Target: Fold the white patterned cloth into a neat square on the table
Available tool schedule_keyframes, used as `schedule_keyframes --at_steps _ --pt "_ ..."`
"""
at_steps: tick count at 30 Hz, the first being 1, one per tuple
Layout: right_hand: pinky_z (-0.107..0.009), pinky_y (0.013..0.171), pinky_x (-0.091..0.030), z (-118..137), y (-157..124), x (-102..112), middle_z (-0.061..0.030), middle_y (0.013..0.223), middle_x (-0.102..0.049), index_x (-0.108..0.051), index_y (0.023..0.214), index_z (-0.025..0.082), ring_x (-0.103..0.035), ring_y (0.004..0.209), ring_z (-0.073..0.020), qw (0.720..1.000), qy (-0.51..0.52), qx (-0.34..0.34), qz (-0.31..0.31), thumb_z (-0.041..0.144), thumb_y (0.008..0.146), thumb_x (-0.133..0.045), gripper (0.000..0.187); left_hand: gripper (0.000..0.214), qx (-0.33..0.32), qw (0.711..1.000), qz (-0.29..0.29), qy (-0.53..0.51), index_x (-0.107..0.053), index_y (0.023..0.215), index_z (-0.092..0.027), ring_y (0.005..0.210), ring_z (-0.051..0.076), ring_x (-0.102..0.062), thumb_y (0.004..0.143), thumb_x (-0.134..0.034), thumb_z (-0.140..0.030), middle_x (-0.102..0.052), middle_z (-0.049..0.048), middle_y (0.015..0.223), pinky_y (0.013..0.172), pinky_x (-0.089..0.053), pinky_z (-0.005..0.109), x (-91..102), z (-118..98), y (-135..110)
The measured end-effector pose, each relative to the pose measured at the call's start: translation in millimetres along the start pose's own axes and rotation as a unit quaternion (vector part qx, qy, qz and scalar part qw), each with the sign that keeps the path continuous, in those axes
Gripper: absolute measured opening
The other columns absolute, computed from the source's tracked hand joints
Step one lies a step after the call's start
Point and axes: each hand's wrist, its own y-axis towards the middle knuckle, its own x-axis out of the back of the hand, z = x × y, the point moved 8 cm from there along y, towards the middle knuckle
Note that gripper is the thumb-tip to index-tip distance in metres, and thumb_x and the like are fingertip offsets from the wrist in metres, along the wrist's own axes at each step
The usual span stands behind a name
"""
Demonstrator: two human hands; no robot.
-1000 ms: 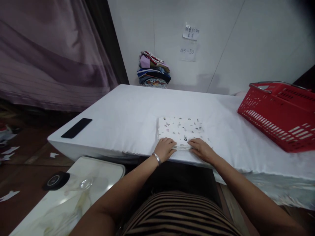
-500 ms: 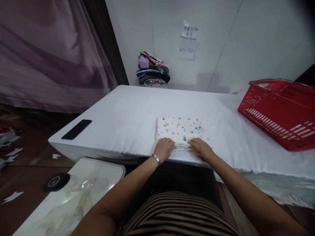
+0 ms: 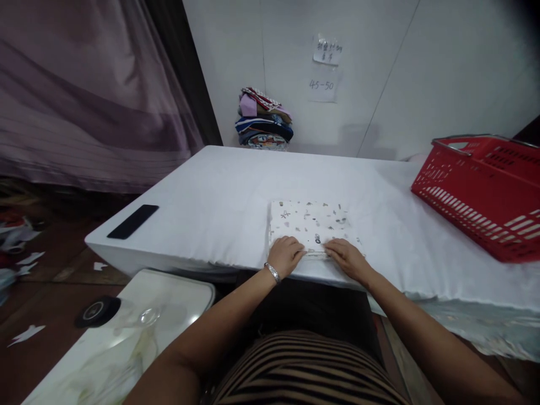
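Observation:
A white folded cloth [image 3: 301,220] with small scattered prints lies flat near the front edge of the white-covered table [image 3: 202,197]. At its near left edge, my left hand [image 3: 286,254], with a silver bracelet at the wrist, is closed on the fabric with fingers curled over it. My right hand [image 3: 345,257] pinches the same near edge further right. Only a short stretch of layered edge shows between both hands. The parts under my palms are hidden.
A red plastic basket [image 3: 476,197] stands on the table at the right. A dark flat rectangular object [image 3: 133,221] lies on the left. Behind the table's far edge is a stack of folded fabrics [image 3: 265,121]. A white low surface [image 3: 169,298] with a black round object [image 3: 98,311] is lower left.
Both hands stay on the cloth's near edge, with the left shifted slightly right. The layered edge between them looks flatter and less spread. The view has shifted a little.

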Motion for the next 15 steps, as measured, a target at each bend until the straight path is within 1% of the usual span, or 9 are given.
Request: schedule_keyframes --at_steps 5,9,12,15 --pt "-0.033 0.083 -0.046 -0.5 8.1 1.5 -0.0054 0.094 -0.065 -0.066 0.091 0.022 -0.057 0.091 -0.0186 0.999 0.027 -0.013 0.017 0.032 0.09 -0.041 0.028 0.023 0.025 0.999 0.016 -0.025 -0.066 0.077 -0.021 0.08 0.015 -0.053 0.087 -0.048 -0.031 -0.061 0.0018 0.078 0.076 -0.039 0.031 -1.1 4.9 7.0" --pt "-0.031 0.074 -0.046 -1.2 13.6 4.1 -0.0042 0.083 -0.064 -0.065 0.08 0.021 -0.058 0.082 -0.0175 0.998 0.05 -0.036 0.034 0.032 0.09 -0.04 0.028 0.015 0.029 0.999 -0.01 -0.038 -0.062 0.081 -0.02 0.082 0.016 -0.052 0.085 -0.05 -0.026 -0.06 0.0025 0.083 0.075 -0.04 0.03 3.1 4.4 5.9" --pt "-0.03 0.073 -0.045 -1.0 15.1 4.2 -0.0035 0.08 -0.064 -0.063 0.077 0.02 -0.057 0.08 -0.0171 0.997 0.051 -0.042 0.041 0.031 0.089 -0.042 0.026 0.012 -0.004 0.998 -0.033 -0.045 -0.059 0.083 -0.018 0.085 0.015 -0.051 0.084 -0.047 -0.018 -0.057 0.0042 0.089 0.075 -0.041 0.029 5.2 -2.3 2.8" --pt "-0.031 0.075 -0.043 -3.0 14.0 3.3 -0.0036 0.083 -0.064 -0.062 0.081 0.02 -0.056 0.082 -0.0176 0.997 0.032 -0.054 0.035 0.03 0.088 -0.043 0.023 0.018 -0.051 0.998 -0.027 -0.02 -0.06 0.082 -0.018 0.088 0.016 -0.049 0.083 -0.043 -0.011 -0.056 0.0052 0.095 0.077 -0.04 0.03 2.7 -11.9 1.2"
